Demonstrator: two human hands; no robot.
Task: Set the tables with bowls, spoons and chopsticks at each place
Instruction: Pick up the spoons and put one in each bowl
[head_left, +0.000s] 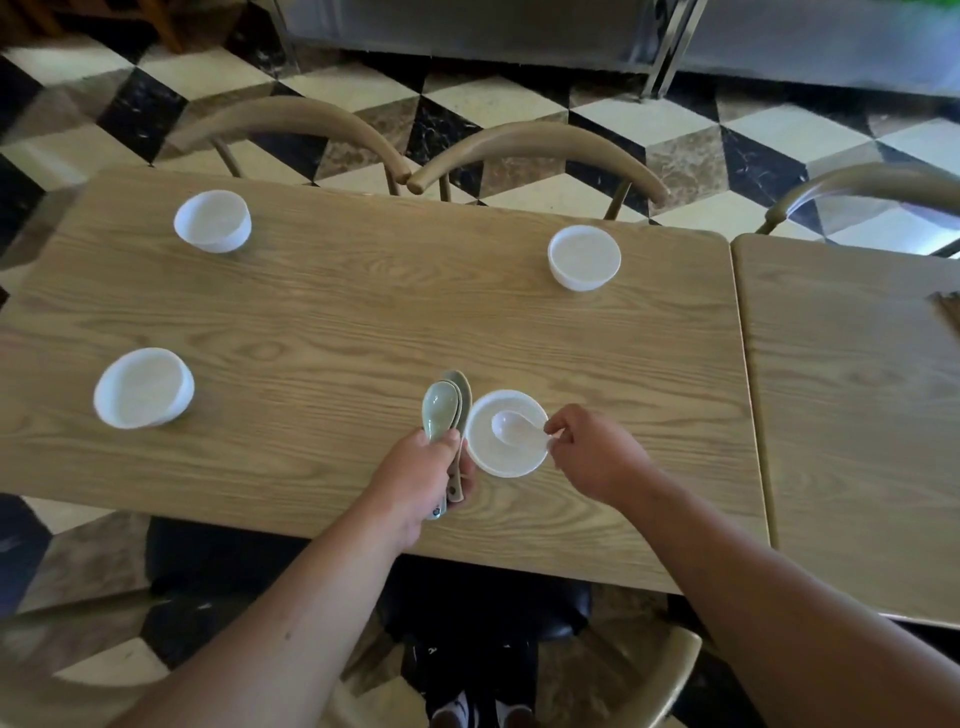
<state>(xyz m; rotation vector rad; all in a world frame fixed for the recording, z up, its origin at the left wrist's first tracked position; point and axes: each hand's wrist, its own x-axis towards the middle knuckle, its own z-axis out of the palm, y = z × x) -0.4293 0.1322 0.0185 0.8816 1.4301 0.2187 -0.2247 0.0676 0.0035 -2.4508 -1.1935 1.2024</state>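
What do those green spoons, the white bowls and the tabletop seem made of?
Green spoons: probably glazed ceramic, given the glossy sheen. White bowls: smooth, plain white, ceramic or melamine; I cannot tell. Tabletop: wood grain with a flat, even finish, possibly laminate rather than solid wood.

Wooden chairs (540, 150) stand on checkered floor (779, 130).

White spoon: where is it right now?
Head view, near edge of the table: the white spoon sits in the nearest bowl, handle pinched by the right hand, just right of the green spoons in the left hand.
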